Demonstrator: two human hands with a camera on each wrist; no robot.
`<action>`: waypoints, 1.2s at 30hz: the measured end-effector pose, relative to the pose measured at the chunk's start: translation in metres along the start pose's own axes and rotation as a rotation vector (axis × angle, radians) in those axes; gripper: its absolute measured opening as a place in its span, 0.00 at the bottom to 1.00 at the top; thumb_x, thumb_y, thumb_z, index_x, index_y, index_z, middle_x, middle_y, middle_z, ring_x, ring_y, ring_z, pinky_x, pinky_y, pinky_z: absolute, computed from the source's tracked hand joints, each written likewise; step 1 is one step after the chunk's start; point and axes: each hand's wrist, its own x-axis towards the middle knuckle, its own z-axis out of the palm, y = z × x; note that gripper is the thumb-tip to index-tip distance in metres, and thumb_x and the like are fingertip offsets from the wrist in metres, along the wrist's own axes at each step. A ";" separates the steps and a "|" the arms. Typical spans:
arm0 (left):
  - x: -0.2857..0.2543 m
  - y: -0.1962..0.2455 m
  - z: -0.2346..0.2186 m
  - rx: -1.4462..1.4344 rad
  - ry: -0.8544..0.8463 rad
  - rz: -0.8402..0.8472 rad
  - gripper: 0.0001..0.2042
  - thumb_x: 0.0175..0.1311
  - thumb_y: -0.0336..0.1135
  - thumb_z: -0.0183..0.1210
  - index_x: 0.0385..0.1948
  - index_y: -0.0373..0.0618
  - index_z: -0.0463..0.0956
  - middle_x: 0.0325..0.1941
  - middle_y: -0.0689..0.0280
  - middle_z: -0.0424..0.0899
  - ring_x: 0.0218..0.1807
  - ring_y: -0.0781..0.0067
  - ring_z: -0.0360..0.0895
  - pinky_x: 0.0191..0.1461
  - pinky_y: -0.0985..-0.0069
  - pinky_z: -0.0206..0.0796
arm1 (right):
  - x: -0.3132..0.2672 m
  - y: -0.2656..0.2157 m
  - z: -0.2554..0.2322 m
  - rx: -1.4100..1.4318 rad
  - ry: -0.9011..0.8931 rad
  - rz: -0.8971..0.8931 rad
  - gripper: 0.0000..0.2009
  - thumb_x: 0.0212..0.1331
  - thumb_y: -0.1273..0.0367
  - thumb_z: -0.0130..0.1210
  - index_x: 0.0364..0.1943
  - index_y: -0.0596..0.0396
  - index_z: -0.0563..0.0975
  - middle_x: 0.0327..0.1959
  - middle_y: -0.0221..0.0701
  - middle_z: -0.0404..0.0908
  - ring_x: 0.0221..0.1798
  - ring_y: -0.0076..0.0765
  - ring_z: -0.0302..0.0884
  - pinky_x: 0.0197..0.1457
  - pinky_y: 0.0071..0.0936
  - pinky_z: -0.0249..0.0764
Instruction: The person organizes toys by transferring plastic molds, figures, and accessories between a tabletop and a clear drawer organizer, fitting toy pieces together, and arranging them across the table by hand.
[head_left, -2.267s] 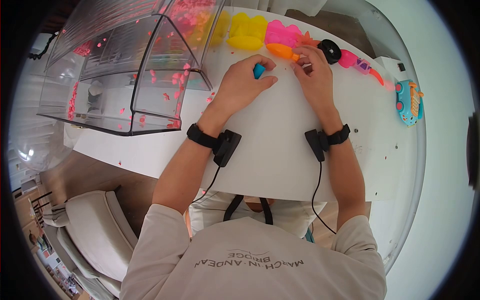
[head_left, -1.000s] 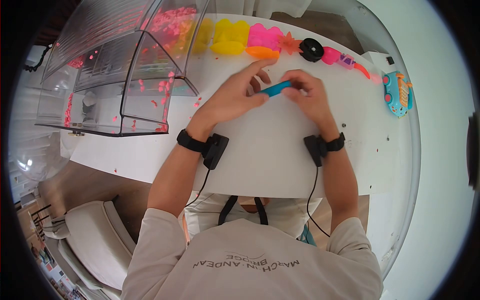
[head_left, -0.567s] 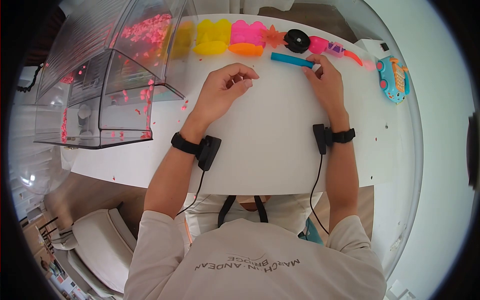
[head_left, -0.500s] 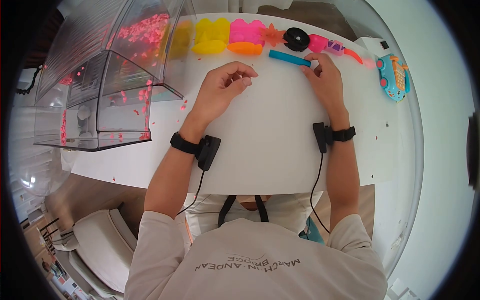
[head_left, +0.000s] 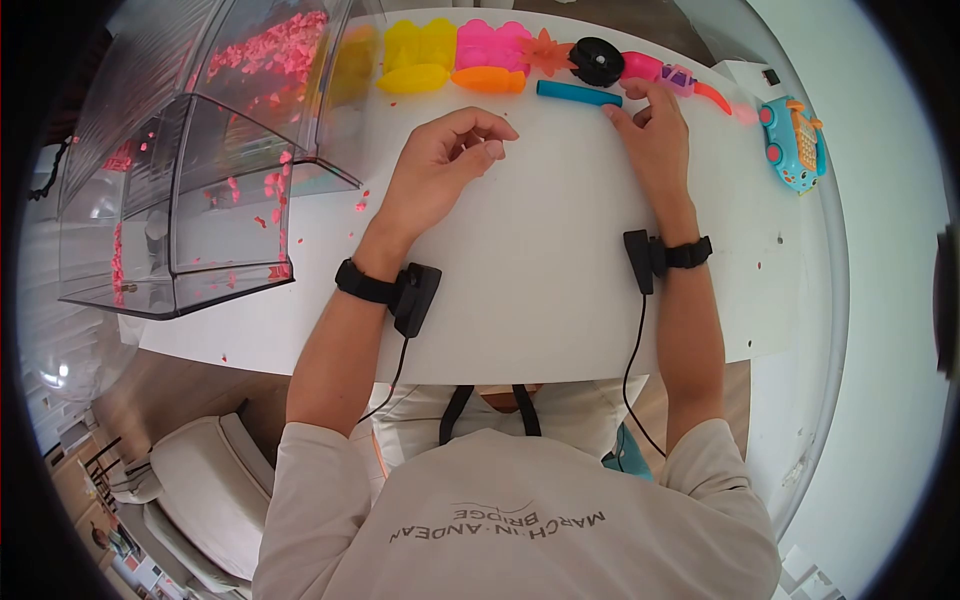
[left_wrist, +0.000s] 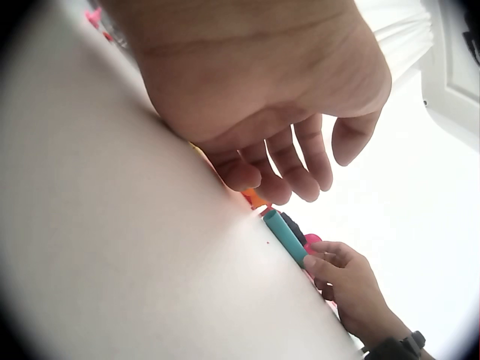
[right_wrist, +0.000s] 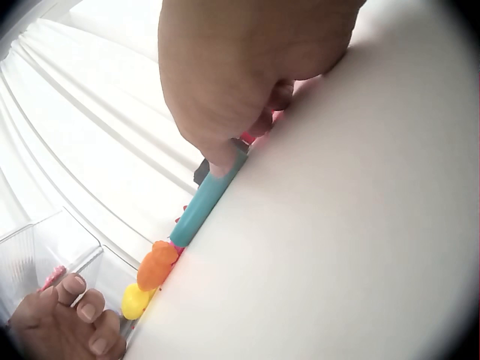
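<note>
A blue tube lies along the front of a row of coloured plastic pieces, beside an orange oval piece and in front of a black round piece. My right hand pinches the tube's right end between thumb and fingers; in the right wrist view, the thumb lies on the tube. Over the table to the left, my left hand holds nothing, its fingers loosely curled. A yellow oval piece lies left of the orange one.
A clear plastic box with pink bits stands tilted at the left. Yellow and pink wavy-edged pieces sit at the back. A turquoise toy phone is at the right edge of the white table.
The blue tube passed from my left hand to my right and was set lengthwise before the row. My left hand let go and drew back left. Lately, the view has shifted slightly.
</note>
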 end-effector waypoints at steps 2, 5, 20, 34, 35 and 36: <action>0.000 0.001 0.001 -0.005 0.002 0.002 0.09 0.71 0.30 0.55 0.46 0.42 0.82 0.39 0.70 0.81 0.39 0.82 0.73 0.43 0.82 0.65 | 0.000 0.001 0.001 0.023 0.027 0.054 0.17 0.57 0.67 0.70 0.48 0.54 0.79 0.45 0.27 0.81 0.32 0.28 0.74 0.40 0.30 0.74; 0.000 0.001 0.000 -0.008 -0.003 -0.001 0.09 0.71 0.30 0.55 0.46 0.42 0.82 0.39 0.70 0.81 0.39 0.82 0.73 0.43 0.82 0.66 | 0.000 0.001 -0.001 0.017 -0.009 0.117 0.15 0.57 0.66 0.70 0.44 0.54 0.79 0.41 0.26 0.82 0.32 0.28 0.74 0.39 0.30 0.74; 0.001 -0.003 -0.001 -0.010 -0.017 -0.005 0.09 0.71 0.29 0.55 0.46 0.40 0.82 0.40 0.69 0.83 0.41 0.81 0.75 0.44 0.81 0.67 | -0.002 -0.012 -0.004 -0.014 -0.051 0.179 0.12 0.59 0.68 0.65 0.46 0.53 0.79 0.34 0.26 0.82 0.31 0.28 0.74 0.41 0.31 0.74; 0.001 -0.001 0.000 -0.020 -0.013 -0.026 0.09 0.71 0.29 0.55 0.46 0.40 0.81 0.40 0.69 0.82 0.41 0.82 0.75 0.44 0.81 0.66 | -0.001 0.002 0.001 0.086 -0.049 0.203 0.09 0.63 0.68 0.64 0.46 0.49 0.84 0.25 0.23 0.80 0.28 0.19 0.72 0.36 0.22 0.70; 0.001 -0.001 0.000 -0.022 -0.010 -0.027 0.09 0.71 0.29 0.55 0.46 0.40 0.81 0.40 0.69 0.82 0.41 0.82 0.74 0.44 0.81 0.66 | -0.001 0.000 0.000 0.084 -0.055 0.193 0.09 0.63 0.68 0.64 0.46 0.49 0.84 0.25 0.23 0.80 0.28 0.19 0.72 0.36 0.22 0.70; 0.001 -0.001 0.000 -0.025 -0.006 -0.027 0.08 0.71 0.29 0.55 0.46 0.40 0.82 0.39 0.69 0.82 0.40 0.82 0.74 0.44 0.81 0.66 | -0.001 -0.002 -0.001 0.084 -0.055 0.193 0.09 0.63 0.68 0.64 0.46 0.49 0.84 0.25 0.23 0.80 0.28 0.19 0.72 0.36 0.22 0.70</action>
